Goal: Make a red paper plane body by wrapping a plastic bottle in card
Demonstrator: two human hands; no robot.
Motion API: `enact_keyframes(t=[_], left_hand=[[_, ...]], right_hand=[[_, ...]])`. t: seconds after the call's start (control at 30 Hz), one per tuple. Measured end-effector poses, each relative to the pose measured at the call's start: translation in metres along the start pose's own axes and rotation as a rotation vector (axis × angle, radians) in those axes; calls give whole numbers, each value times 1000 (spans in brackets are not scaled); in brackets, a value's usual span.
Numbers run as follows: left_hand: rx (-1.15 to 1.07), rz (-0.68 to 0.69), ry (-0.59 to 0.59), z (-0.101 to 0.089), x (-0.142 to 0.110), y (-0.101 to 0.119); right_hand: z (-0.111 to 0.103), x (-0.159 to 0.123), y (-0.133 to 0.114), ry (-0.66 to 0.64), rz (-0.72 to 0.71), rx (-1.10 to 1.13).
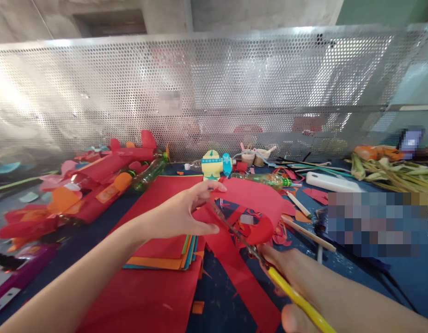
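Observation:
My left hand (186,208) has its index finger on the edge of a curved sheet of red paper (255,194), its other fingers curled at that edge and the thumb apart below. In my right hand (290,273) are scissors (290,289) with a yellow handle. Their blades point up and left at the paper, close to my left fingers; whether they are parted is hard to make out. A long red paper strip (240,277) hangs or lies below the blades. Under my left wrist lies a stack of coloured paper (162,261) on large red sheets (144,296).
Red paper-covered bottles (106,169) and a green bottle (151,171) lie at the left. A yellow-and-blue decorated bottle (212,164), cups (247,157) and another green bottle (265,179) stand or lie behind. Paper scraps, a white object (333,182) and dried leaves (394,171) are at right.

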State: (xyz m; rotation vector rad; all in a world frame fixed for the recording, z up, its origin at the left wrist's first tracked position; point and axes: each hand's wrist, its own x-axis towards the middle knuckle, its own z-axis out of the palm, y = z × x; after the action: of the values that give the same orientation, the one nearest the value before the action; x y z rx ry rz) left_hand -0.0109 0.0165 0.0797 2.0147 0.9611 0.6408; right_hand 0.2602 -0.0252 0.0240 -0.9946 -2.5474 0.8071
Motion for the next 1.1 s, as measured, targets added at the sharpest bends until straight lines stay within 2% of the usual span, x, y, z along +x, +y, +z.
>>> enact_keyframes(t=[0.1,0.2,0.3,0.43,0.57,0.7,0.8,0.87,0.93,1.0,1.07,1.1], left_hand=[[190,10,48,-20,2,-12],[300,-54,49,-41,4,-27],[378,-101,176,-56,5,-38],[332,-181,406,-71,9,-50],[272,-142,630,-79,13,-61],[152,-87,734,-75,15,-59],[15,-66,709,-64,16,-44],[-70,-51,672,-55,14,-31],[-154,-41,624,-44,11,-17],[-224,-6,519,-30,5,-3],[-201,58,353,-14,-3,10],[-152,62,224,-5,-7,16]], right_hand=[[-8,0,-13,-67,91,-186],[-9,1,-17,-137,244,-385],[-7,0,-11,-188,296,-504],[-9,-1,-4,-195,248,-485],[-13,4,0,-208,330,-524],[-18,9,6,-229,358,-510],[-23,10,12,-174,301,-468],[-26,12,19,-16,272,-431],[-28,16,27,208,232,-323],[-30,20,35,373,168,-128],[-33,22,42,410,96,76],[-36,23,45,397,57,164]])
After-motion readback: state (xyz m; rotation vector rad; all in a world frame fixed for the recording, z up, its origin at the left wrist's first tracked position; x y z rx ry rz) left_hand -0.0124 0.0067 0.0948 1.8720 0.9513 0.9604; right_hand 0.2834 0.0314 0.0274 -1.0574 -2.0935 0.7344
